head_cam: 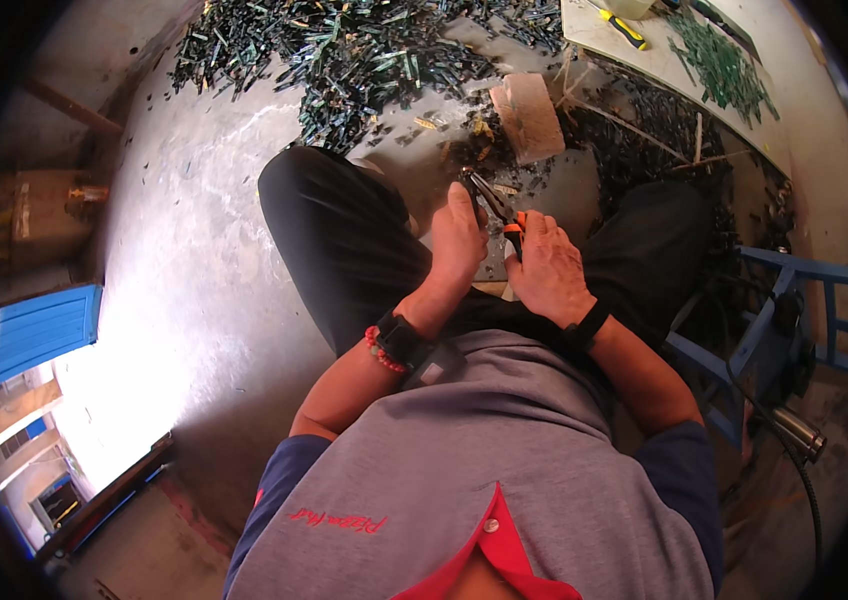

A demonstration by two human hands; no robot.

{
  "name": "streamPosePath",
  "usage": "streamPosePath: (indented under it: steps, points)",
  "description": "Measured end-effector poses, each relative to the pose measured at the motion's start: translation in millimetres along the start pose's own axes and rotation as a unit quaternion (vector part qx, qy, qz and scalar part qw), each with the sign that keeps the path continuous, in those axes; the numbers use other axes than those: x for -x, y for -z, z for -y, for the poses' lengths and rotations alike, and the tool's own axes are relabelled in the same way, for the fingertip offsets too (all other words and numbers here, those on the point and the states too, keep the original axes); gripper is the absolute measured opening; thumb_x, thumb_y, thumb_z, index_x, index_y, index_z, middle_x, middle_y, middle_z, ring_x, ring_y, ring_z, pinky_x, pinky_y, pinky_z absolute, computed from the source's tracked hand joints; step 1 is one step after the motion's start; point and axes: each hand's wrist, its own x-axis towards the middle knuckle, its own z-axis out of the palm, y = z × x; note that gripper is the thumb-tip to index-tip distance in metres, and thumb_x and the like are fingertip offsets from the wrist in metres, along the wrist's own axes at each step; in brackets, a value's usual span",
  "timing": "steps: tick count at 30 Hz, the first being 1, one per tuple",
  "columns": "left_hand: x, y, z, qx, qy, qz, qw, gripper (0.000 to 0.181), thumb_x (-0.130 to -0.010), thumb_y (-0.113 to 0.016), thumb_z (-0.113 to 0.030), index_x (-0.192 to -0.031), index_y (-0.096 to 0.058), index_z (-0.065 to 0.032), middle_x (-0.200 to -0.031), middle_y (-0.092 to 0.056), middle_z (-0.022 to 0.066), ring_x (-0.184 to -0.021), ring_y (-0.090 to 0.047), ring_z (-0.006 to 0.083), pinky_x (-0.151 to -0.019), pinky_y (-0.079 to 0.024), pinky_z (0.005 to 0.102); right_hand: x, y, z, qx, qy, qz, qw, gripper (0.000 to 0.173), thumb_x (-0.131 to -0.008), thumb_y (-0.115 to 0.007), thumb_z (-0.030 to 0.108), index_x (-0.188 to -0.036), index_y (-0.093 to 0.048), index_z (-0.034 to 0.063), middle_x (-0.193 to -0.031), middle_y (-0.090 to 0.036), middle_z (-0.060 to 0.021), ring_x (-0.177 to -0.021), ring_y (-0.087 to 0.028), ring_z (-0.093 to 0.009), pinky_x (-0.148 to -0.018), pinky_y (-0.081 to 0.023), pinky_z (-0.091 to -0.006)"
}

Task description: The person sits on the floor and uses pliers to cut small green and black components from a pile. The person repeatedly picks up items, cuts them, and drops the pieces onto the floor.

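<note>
My right hand (548, 266) is closed round the orange-and-black handles of a pair of pliers (497, 199). Their metal jaws point up and left, reaching the tip of a small dark piece (473, 193) in my left hand (458, 236). The left thumb lies along that piece, and the fingers hide most of it. Whether the jaws grip it cannot be made out. Both hands are held between my knees, above a floor strewn with fragments. Just beyond them stands a pinkish block (529, 118), its sides scuffed.
A large heap of dark, narrow strips (364, 60) spreads over the concrete floor (199, 187). At the upper right a pale tabletop (589, 30) carries a yellow-and-black screwdriver (625, 30) and a pile of green strips (724, 64). A blue metal frame (758, 322) stands right of my leg.
</note>
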Motion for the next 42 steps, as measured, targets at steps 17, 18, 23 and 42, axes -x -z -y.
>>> streamPosePath:
  steps: [17,18,23,42]
  points:
    - [-0.5,11.2,5.0,-0.031,0.057,0.006,0.998,0.051,-0.104,-0.040,-0.050,-0.080,-0.051,-0.0071,-0.064,-0.041,-0.0031,-0.047,-0.035,0.0072,-0.040,-0.025,0.0252,-30.0,6.9,-51.4,0.120,0.126,-0.008,0.985,0.033,-0.074,-0.071,0.012,-0.098,-0.051,0.0023,-0.089,-0.058,-0.0168,-0.083,-0.061,-0.037,-0.073,-0.050,-0.0464]
    - [0.7,9.7,3.8,-0.028,0.056,0.004,0.998,0.051,-0.104,-0.040,-0.051,-0.081,-0.051,-0.0069,-0.065,-0.042,-0.0027,-0.047,-0.035,0.0074,-0.040,-0.026,0.0252,-34.5,11.8,-54.4,0.112,0.134,0.009,0.985,0.033,-0.074,-0.071,0.012,-0.098,-0.051,0.0019,-0.090,-0.059,-0.0173,-0.084,-0.062,-0.038,-0.073,-0.050,-0.0464]
    - [2.6,5.7,0.3,-0.022,0.060,-0.021,0.998,0.054,-0.103,-0.039,-0.053,-0.078,-0.051,-0.0074,-0.062,-0.041,-0.0028,-0.046,-0.034,0.0081,-0.040,-0.025,0.0255,-19.8,8.0,-34.3,-0.078,0.048,0.155,0.984,0.024,-0.077,-0.060,0.010,-0.096,-0.052,-0.0010,-0.079,-0.061,-0.0208,-0.080,-0.062,-0.041,-0.072,-0.049,-0.0469]
    - [16.1,2.8,-23.6,0.028,0.051,0.046,0.997,0.051,-0.101,-0.045,-0.054,-0.079,-0.051,-0.0093,-0.058,-0.034,-0.0067,-0.045,-0.026,0.0047,-0.041,-0.019,0.0229,4.4,15.4,-22.4,-0.023,0.047,0.007,0.999,0.045,-0.079,-0.065,0.012,-0.119,-0.048,-0.0008,-0.108,-0.057,-0.0206,-0.102,-0.056,-0.039,-0.087,-0.047,-0.0461]
